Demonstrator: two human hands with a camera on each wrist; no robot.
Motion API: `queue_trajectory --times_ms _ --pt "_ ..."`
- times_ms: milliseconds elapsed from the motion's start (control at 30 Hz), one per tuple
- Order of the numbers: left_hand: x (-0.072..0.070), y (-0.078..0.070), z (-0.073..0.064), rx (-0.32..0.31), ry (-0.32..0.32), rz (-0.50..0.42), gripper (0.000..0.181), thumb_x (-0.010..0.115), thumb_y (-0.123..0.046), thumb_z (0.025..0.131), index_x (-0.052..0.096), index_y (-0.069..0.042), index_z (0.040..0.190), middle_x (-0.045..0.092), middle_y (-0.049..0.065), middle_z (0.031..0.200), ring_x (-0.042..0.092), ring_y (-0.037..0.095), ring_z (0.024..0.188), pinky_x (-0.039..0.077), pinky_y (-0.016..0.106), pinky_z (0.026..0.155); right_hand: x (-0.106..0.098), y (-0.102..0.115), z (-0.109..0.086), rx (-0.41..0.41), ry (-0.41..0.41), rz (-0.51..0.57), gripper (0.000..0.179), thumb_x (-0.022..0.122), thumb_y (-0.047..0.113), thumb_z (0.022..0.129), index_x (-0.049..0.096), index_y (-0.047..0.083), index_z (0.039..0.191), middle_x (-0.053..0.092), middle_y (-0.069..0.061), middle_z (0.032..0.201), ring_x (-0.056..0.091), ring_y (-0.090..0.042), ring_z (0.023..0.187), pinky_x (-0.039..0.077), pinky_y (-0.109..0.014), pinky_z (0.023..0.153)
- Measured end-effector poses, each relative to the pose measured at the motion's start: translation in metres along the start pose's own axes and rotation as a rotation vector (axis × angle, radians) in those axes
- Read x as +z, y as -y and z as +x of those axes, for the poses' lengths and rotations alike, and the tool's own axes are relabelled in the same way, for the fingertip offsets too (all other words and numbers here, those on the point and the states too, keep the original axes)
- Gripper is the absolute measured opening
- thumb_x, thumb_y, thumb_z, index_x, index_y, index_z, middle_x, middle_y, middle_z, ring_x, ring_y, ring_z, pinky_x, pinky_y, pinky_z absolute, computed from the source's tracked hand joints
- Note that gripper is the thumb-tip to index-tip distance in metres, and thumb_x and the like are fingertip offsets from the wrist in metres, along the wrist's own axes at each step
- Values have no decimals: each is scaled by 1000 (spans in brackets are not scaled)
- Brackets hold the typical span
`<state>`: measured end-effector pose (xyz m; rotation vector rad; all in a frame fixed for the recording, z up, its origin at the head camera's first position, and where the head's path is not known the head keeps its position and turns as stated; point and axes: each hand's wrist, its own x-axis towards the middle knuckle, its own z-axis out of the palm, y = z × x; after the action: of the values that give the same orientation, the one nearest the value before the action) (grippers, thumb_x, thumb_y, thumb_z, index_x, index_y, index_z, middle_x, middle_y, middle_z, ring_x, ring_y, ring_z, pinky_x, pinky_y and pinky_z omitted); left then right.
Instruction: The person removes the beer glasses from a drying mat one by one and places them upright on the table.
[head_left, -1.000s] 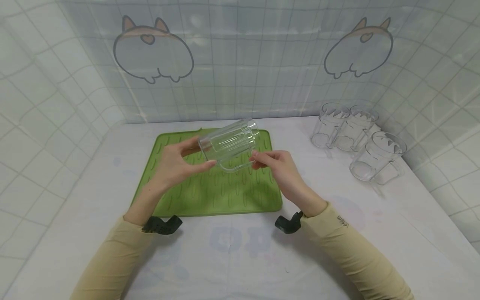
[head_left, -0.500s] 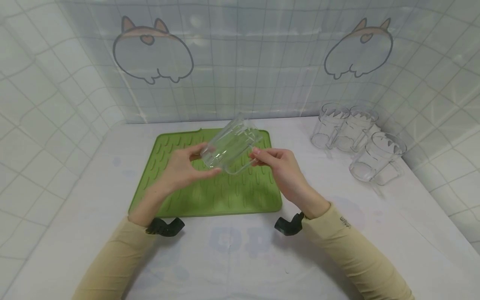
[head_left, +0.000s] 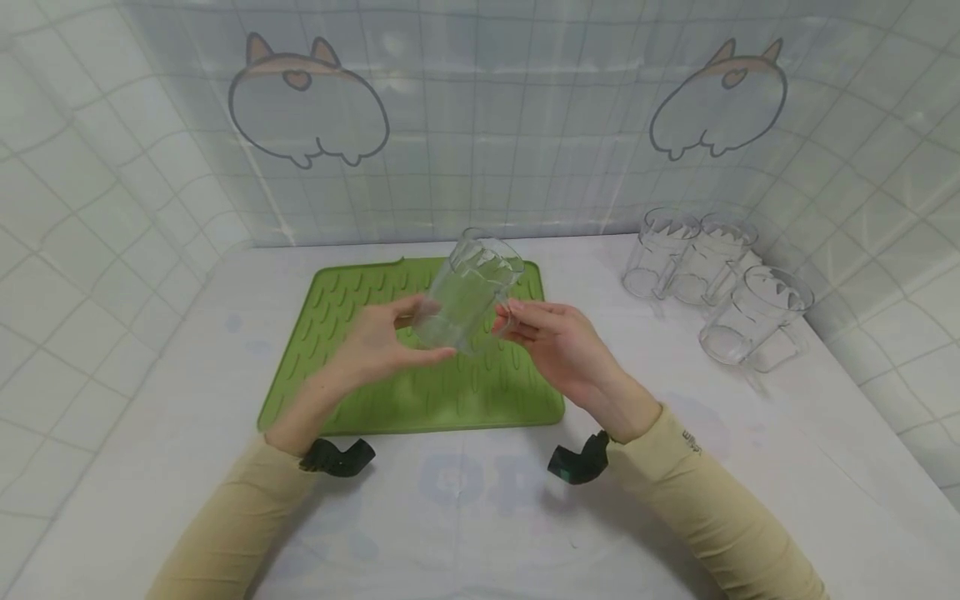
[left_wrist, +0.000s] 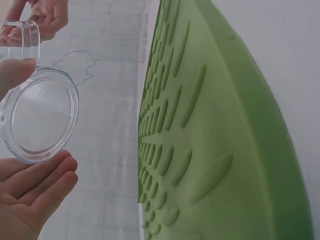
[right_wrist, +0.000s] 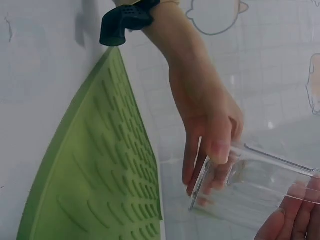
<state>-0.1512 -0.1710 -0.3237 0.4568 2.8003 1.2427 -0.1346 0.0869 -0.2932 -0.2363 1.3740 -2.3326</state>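
A clear glass mug [head_left: 468, 287] is held tilted above the green ribbed mat [head_left: 435, 408], its mouth up and to the right. My left hand [head_left: 382, 342] grips the base end between thumb and fingers; the left wrist view shows the round bottom of the mug [left_wrist: 42, 115] facing the camera. My right hand [head_left: 558, 337] pinches the handle, which the fingers partly hide. In the right wrist view the left hand [right_wrist: 210, 120] holds the base end of the mug [right_wrist: 255, 185].
Several more clear mugs stand upright at the right: two side by side at the back [head_left: 660, 254] and one nearer mug [head_left: 753, 317]. A white cloth [head_left: 465, 517] covers the table. A tile-patterned curtain [head_left: 517, 125] hangs behind, and a similar one lines each side.
The mug has swung from lying nearly sideways to a steeper tilt with its mouth raised. My left hand has shifted slightly right and down with the base; my right hand stays at the handle.
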Motion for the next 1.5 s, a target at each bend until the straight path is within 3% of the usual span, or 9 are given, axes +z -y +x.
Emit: queue_trajectory --times_ms 300,1033,1267,1500 --pt "5 1 1 4 47 -44 87 79 -60 60 53 -15 130 56 0 131 52 23 121 45 43 100 4 0 -4 -31 18 -64 22 53 7 95 74 10 87 69 -2 83 61 -18 88 36 -37 102" --pt "5 3 1 47 121 -70 81 79 -55 65 51 -18 131 53 -2 133 48 22 125 40 43 105 6 -2 -6 -43 22 -119 16 57 9 93 72 7 90 67 -3 82 57 -21 92 35 -38 102" --pt "-3 9 0 41 142 -123 81 79 -51 68 47 -21 135 49 -4 137 44 19 129 36 44 108 7 0 -8 -69 13 -140 15 58 8 92 71 1 95 68 -4 84 58 -21 91 32 -38 105" --pt "-18 22 3 43 104 -148 68 75 -44 77 49 -17 134 52 2 135 46 25 127 37 46 107 6 2 -9 -84 12 -164 17 57 7 93 69 -3 98 68 -4 84 59 -21 90 34 -36 104"
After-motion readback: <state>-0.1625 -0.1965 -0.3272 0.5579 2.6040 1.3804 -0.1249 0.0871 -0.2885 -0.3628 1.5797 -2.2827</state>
